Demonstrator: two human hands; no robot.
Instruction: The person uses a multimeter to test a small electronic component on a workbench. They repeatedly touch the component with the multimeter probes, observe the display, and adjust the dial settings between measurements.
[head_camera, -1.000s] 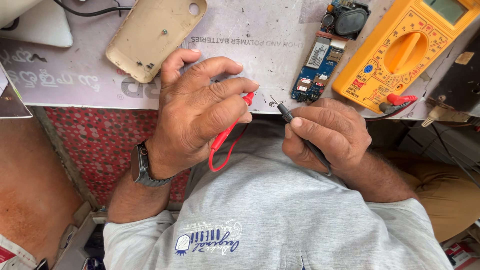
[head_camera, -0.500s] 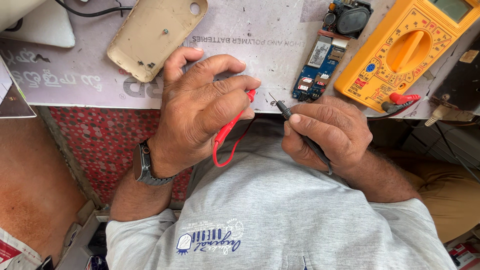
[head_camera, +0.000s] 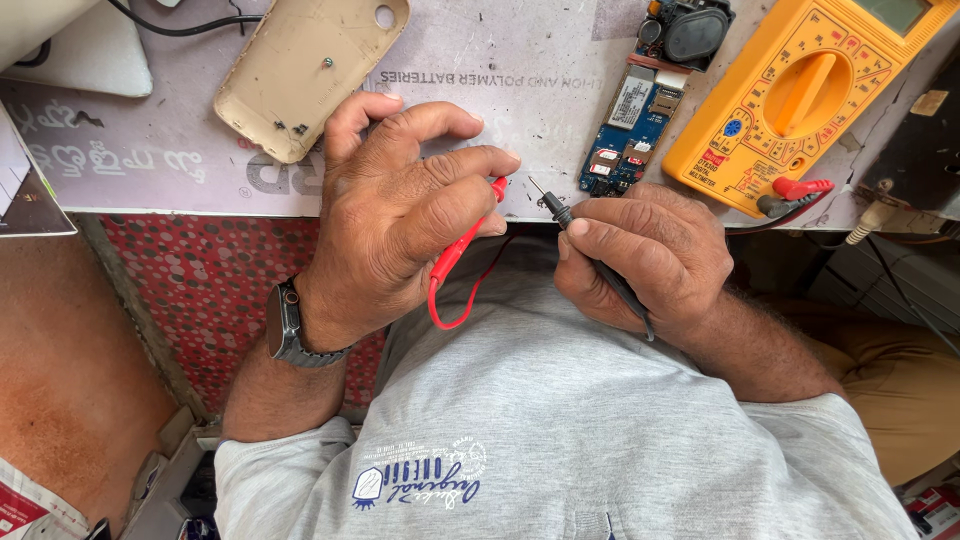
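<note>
Pinching the red probe (head_camera: 468, 240) in my left hand (head_camera: 400, 210) and the black probe (head_camera: 590, 262) in my clenched right hand (head_camera: 645, 262), both mid-frame at the worktop (head_camera: 500, 80) edge, I should keep the bare tips apart and steady.

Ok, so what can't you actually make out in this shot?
Head view only:
- Red probe: its tip, hidden under the left hand fingers.
- Black probe: most of its body, covered by the right hand.
- Yellow multimeter: its display, cut off by the top edge.
- Circuit board: its parts, too small to tell.
</note>
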